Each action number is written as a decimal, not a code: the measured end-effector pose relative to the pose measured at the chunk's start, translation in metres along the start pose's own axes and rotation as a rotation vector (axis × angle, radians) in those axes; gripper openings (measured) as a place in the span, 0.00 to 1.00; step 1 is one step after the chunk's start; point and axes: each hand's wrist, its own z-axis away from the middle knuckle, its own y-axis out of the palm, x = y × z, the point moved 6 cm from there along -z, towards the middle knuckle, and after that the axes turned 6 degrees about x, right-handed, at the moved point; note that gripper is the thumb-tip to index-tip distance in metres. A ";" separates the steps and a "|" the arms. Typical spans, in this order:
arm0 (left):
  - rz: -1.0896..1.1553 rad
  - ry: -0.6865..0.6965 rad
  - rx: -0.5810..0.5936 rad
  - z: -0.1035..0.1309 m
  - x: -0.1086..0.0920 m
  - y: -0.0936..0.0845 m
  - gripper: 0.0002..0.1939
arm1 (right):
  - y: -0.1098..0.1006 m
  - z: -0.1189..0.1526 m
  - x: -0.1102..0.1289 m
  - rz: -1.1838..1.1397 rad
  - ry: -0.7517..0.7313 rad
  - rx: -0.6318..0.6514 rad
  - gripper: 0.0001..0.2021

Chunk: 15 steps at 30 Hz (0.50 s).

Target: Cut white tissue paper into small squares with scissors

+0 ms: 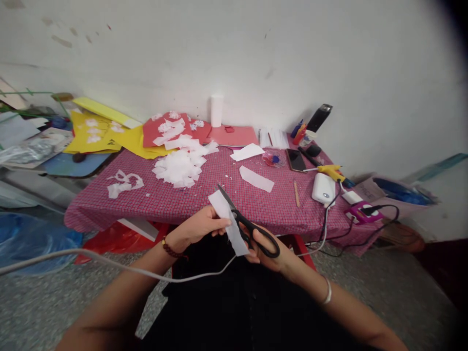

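My left hand [204,225] pinches a long white paper strip [224,210] between thumb and fingers, just in front of the table edge. In my right hand [268,246] are black-handled scissors [252,225], their dark blades pointing up and left along the strip's right side. The strip's lower end reaches down close to my right fingers; whether they touch it I cannot tell. Beyond my hands, a pile of cut white paper pieces [179,168] lies on the checked tablecloth [175,200]. Two more white paper pieces lie to its right, one of them a strip [256,179].
A glue gun [331,171], a white adapter box [323,189] and a purple power strip [361,213] with cables sit at the right. A phone [295,160] lies behind them. Red sheets [234,135] and yellow sheets [93,134] are at the back. A white cable [120,269] crosses my left forearm.
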 end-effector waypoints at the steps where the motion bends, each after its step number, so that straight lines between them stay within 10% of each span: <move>1: 0.004 0.003 -0.007 0.000 0.001 0.000 0.11 | 0.000 0.000 0.000 0.022 0.003 -0.009 0.21; 9: 0.267 0.079 -0.145 0.002 0.003 -0.016 0.11 | -0.018 0.002 0.008 0.081 0.009 -0.085 0.27; 15: 0.261 0.130 -0.431 -0.025 -0.057 -0.111 0.13 | -0.058 0.023 0.073 0.928 -0.088 -0.374 0.26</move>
